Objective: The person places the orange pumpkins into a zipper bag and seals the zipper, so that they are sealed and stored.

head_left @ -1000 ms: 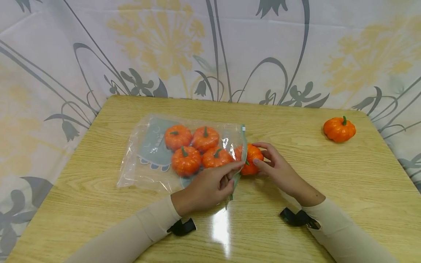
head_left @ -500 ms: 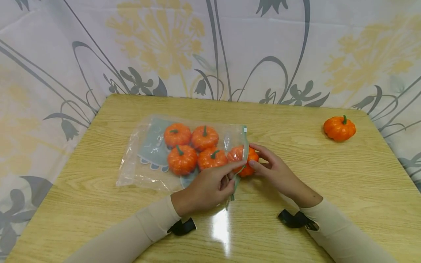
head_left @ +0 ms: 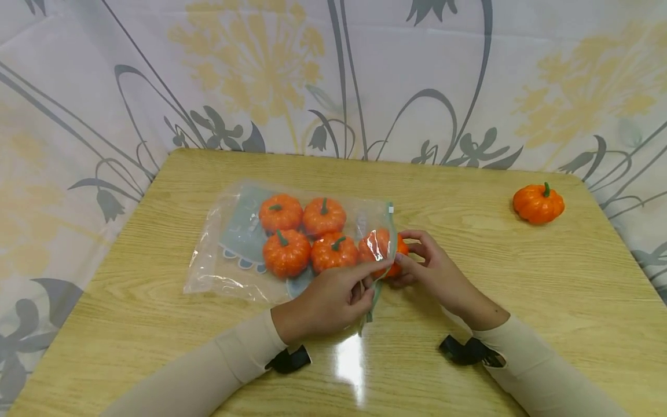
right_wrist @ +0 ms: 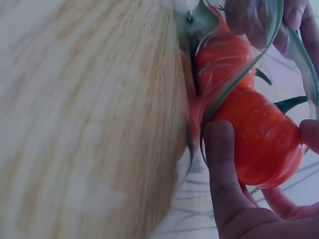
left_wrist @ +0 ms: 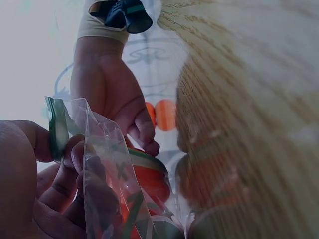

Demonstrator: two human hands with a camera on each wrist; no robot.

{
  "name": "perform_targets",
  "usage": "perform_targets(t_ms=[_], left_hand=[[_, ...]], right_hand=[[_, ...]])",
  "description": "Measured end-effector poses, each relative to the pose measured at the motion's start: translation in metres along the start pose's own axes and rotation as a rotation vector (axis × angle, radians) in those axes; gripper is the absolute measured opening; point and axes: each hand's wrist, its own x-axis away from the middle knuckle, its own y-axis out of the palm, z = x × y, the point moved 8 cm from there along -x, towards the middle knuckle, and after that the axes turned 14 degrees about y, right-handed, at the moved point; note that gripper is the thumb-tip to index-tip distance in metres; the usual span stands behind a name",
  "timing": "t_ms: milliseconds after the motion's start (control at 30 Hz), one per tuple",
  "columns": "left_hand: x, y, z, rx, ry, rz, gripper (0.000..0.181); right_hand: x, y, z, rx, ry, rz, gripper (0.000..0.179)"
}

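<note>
A clear zip bag with a green zip edge lies flat on the table, its mouth facing right. Several small orange toy pumpkins with green stems rest inside it. My left hand pinches the near part of the bag's mouth and lifts that edge, as the left wrist view also shows. At the opening, my right hand grips another toy pumpkin between thumb and fingers. Most of this pumpkin sits behind the clear film, and its right side is still in my fingers.
One more toy pumpkin stands alone at the table's far right. The wooden table ends at a floral curtain behind it. Black straps circle both wrists.
My right hand has moved left, sliding its pumpkin from the bag's mouth further inside. The nearer pumpkins in the bag have shifted slightly left. The left hand has stayed at the edge.
</note>
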Motion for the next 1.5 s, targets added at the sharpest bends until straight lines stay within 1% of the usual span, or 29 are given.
perform_targets(t_ms=[267, 433, 600, 700, 833, 1000, 1233, 1500], left_hand=[[-0.0002, 0.0004, -0.0003, -0.016, 0.018, -0.006, 0.050], [0.0008, 0.0015, -0.0006, 0.013, 0.001, -0.021, 0.050], [0.0006, 0.0020, 0.0002, 0.019, 0.009, -0.026, 0.050], [0.0005, 0.0020, 0.0004, 0.020, 0.010, -0.028, 0.050], [0.0013, 0.0025, 0.0000, 0.035, -0.002, -0.034, 0.050], [0.0007, 0.0023, 0.0002, 0.030, 0.001, -0.031, 0.050], [0.0014, 0.0034, -0.0012, 0.034, -0.011, -0.032, 0.050], [0.0006, 0.0032, -0.0004, 0.037, 0.001, -0.028, 0.050]], right_hand=[[0.0000, 0.0011, -0.0007, 0.012, 0.008, -0.040, 0.059], [-0.0010, 0.0011, 0.0016, 0.006, 0.008, -0.049, 0.062], [-0.0035, -0.0018, 0.0023, -0.034, -0.011, -0.013, 0.053], [-0.0044, -0.0031, 0.0026, -0.046, -0.009, 0.005, 0.049], [-0.0036, -0.0035, 0.0026, -0.022, -0.002, 0.017, 0.052], [-0.0022, -0.0056, 0.0007, 0.007, -0.003, 0.043, 0.054], [-0.0027, -0.0050, 0.0014, 0.006, 0.003, 0.038, 0.056], [-0.0016, -0.0048, 0.0011, 0.019, -0.007, 0.033, 0.052]])
